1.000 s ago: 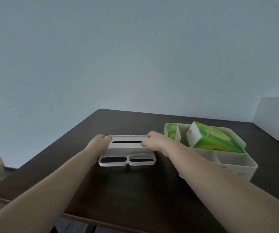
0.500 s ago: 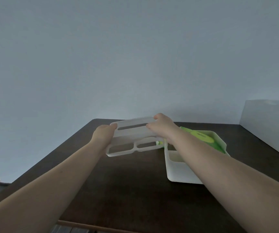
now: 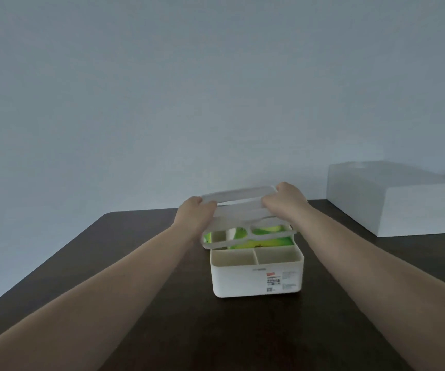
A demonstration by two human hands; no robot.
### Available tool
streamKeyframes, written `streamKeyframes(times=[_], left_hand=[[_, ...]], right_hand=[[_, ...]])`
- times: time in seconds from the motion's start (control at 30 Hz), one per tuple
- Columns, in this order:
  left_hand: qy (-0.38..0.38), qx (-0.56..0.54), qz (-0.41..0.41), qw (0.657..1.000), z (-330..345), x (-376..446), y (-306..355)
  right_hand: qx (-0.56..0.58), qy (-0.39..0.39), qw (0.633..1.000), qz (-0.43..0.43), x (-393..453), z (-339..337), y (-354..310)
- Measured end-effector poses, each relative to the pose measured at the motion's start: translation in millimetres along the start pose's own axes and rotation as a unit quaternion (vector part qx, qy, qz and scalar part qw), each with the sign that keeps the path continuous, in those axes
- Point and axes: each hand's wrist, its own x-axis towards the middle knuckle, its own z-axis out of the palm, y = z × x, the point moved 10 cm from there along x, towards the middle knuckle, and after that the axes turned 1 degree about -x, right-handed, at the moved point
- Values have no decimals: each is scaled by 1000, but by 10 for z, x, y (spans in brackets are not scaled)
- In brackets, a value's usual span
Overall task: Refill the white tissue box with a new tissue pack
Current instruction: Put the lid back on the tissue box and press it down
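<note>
The white tissue box stands on the dark table, its two small front compartments bare. A green tissue pack lies in the box's rear section, partly hidden. The white lid, with a slot and two oval openings, hangs tilted just above the box's back half. My left hand grips the lid's left end and my right hand grips its right end.
The dark brown table runs to a pale wall behind. A large white rectangular box sits at the back right of the table. The table's left edge falls off diagonally at the left.
Both hands have lifted the lid off the table and carried it right, over the tissue box. The view has swung so the box now sits in the middle.
</note>
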Motion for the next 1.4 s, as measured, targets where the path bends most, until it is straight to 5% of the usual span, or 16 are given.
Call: streamKeyframes(times=[0.4,0.8,1.4], left_hand=[[-69,33,-50,996,402,49,-301],[-50,129,-20,990,494,55,-389],[-27,101,-6,994,574,207,-546]], right_hand=[[0,-50,998,46,65,284,531],[-61,-39,995,64,116,333,724],[-69,-32,994,82,277,382,828]])
